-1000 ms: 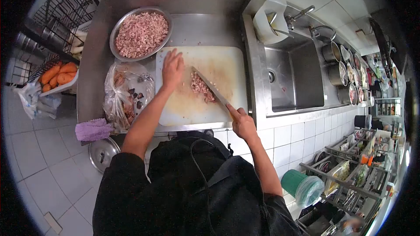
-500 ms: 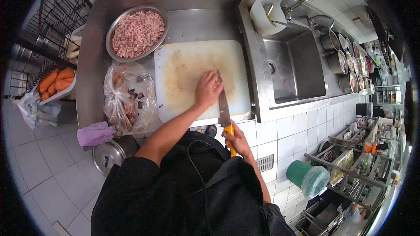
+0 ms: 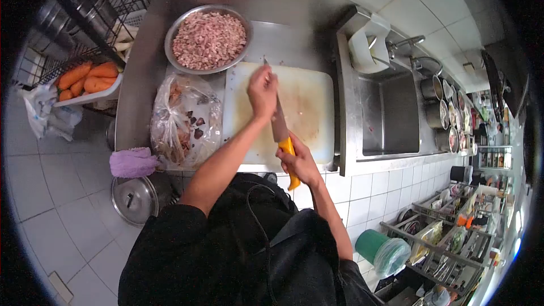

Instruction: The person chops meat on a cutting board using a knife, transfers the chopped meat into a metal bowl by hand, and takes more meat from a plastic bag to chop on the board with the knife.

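While over board [image 3: 314, 102], knife [image 3: 281, 130] past edge

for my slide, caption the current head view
Right hand holds a yellow-handled knife, left hand at its blade, over a cutting board near a heaped bowl.

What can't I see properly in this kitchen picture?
All in the head view:
Palm of the left hand: turned away, so I can't tell whether it holds anything.
Part of the knife: behind that hand.
Inside the pot: covered by its lid.
Some contents of the plastic bag: blurred by creased film.
Things on the far shelf: too small.
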Demonstrator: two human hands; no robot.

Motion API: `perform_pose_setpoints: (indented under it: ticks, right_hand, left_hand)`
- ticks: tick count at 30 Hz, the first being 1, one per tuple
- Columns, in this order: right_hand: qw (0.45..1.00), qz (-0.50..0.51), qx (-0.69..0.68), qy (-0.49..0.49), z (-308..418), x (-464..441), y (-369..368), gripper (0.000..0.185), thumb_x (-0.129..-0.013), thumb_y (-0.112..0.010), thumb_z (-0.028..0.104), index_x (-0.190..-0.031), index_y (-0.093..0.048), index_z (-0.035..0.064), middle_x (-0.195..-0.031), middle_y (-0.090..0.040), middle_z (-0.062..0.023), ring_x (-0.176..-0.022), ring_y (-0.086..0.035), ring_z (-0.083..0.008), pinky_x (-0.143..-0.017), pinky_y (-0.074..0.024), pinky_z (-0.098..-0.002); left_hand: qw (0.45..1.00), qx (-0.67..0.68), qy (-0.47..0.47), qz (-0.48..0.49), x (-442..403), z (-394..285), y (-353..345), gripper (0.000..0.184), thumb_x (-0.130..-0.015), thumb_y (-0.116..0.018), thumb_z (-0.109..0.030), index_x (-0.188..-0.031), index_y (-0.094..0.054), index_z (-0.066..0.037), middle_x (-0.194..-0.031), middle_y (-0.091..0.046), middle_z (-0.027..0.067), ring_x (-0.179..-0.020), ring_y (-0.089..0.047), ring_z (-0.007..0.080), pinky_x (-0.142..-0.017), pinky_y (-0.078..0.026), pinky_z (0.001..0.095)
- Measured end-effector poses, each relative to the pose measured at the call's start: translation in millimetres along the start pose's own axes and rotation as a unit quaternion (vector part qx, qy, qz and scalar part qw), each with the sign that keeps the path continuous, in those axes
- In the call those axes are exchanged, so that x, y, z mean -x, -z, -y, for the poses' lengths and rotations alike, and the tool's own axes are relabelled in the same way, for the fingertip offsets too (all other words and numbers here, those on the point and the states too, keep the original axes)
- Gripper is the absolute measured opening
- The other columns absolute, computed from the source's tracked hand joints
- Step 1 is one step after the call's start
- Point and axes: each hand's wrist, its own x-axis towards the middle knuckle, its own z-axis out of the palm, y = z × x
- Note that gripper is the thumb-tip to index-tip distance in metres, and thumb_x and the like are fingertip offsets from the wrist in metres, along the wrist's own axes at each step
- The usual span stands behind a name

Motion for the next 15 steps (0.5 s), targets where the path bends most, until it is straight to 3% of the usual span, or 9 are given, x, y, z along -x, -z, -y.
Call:
perform_pose_setpoints:
  ticks: [4,6,9,12,15]
  right_hand:
    - [0.994,0.037,0.075,0.064,59.4,-50.4,-47.6,0.064,-0.094,-0.061,0.003,-0.153,-0.039,0.0137,-0.084,-0.057,-0.0005,-0.060,-0.054,-0.0095,-0.051,-0.0461,-0.0255]
    - [0.991,0.047,0.074,0.099,82.0,-60.0,-66.6,0.064,-0.093,-0.060,0.003,-0.153,-0.040,0.0130,-0.084,-0.057,-0.0008,-0.060,-0.054,-0.0099,-0.052,-0.0466,-0.0262]
    - [0.992,0.022,0.076,0.102,88.0,-60.9,-73.4,0.063,-0.093,-0.060,0.003,-0.152,-0.041,0.0123,-0.085,-0.057,-0.0012,-0.061,-0.055,-0.0102,-0.054,-0.0477,-0.0270]
    - [0.992,-0.012,0.095,0.076,74.8,-47.4,-57.7,0.063,-0.092,-0.061,0.003,-0.152,-0.042,0.0124,-0.085,-0.058,-0.0012,-0.062,-0.055,-0.0106,-0.055,-0.0483,-0.0268]
    - [0.993,-0.048,0.089,0.062,53.4,-33.9,-35.3,0.064,-0.092,-0.062,0.003,-0.152,-0.042,0.0120,-0.086,-0.058,-0.0014,-0.062,-0.055,-0.0105,-0.055,-0.0483,-0.0269]
  left_hand:
    - [0.996,0.058,-0.019,-0.063,-112.7,-2.3,44.2,0.018,-0.091,-0.068,-0.005,-0.108,-0.071,0.001,-0.112,-0.070,0.0102,-0.099,-0.067,0.0198,-0.089,-0.052,0.0311]
    - [0.988,-0.028,-0.113,-0.097,-161.1,0.2,69.7,0.023,-0.091,-0.071,-0.010,-0.111,-0.070,0.001,-0.113,-0.070,0.0121,-0.104,-0.066,0.0249,-0.093,-0.051,0.0365]
    - [0.971,-0.136,-0.159,-0.114,-205.8,45.1,82.0,0.021,-0.087,-0.070,-0.013,-0.103,-0.069,0.001,-0.108,-0.068,0.0170,-0.105,-0.063,0.0338,-0.096,-0.048,0.0440]
    - [0.925,-0.288,-0.241,-0.063,-222.6,110.0,71.9,0.025,-0.089,-0.068,-0.016,-0.106,-0.067,0.002,-0.115,-0.065,0.0188,-0.115,-0.057,0.0356,-0.101,-0.044,0.0479]
    - [0.915,-0.317,-0.247,0.029,-226.8,93.1,55.2,0.034,-0.089,-0.067,-0.019,-0.116,-0.065,0.002,-0.123,-0.063,0.0202,-0.124,-0.052,0.0368,-0.106,-0.040,0.0486]
